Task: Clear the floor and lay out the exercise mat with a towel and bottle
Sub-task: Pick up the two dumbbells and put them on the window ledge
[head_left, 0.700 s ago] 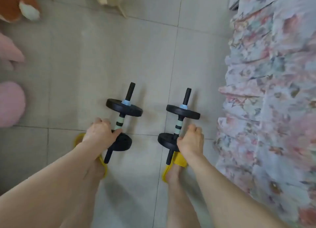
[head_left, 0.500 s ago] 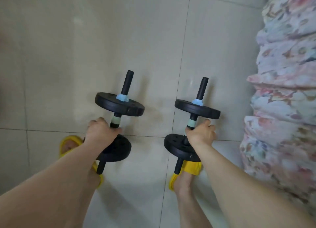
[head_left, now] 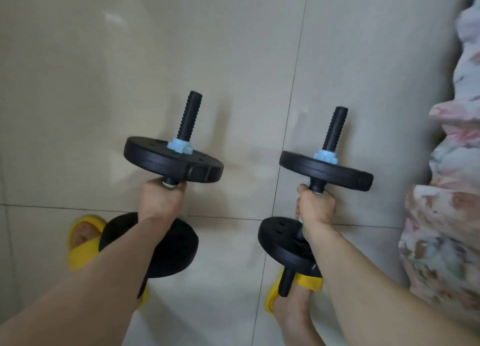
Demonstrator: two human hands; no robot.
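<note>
Black plates: two on each dumbbell, one beyond the gripping hand and one nearer the person, with a pale blue collar sitting on each far plate.
Left hand: wrapping closed around the bar of the left dumbbell, between its two plates, and holding it clear of the floor.
Right hand: closing in a full fist around the bar of the right dumbbell, holding it in the air too.
Dumbbell position: both are hanging side by side above the tiled floor, well apart, threaded bar ends pointing away from the person; the right one is sitting nearer the floral bedding.
Floral bedding: draping down the right edge of the view, apart from the right dumbbell.
Yellow slippers: one on each foot, showing on the floor beneath the near plates, on the left side of the bedding.
Floor: pale glossy tiles with grout lines crossing under the dumbbells; the stretch beyond the weights is lying bare.
Mat, towel, bottle: not showing anywhere in view.
</note>
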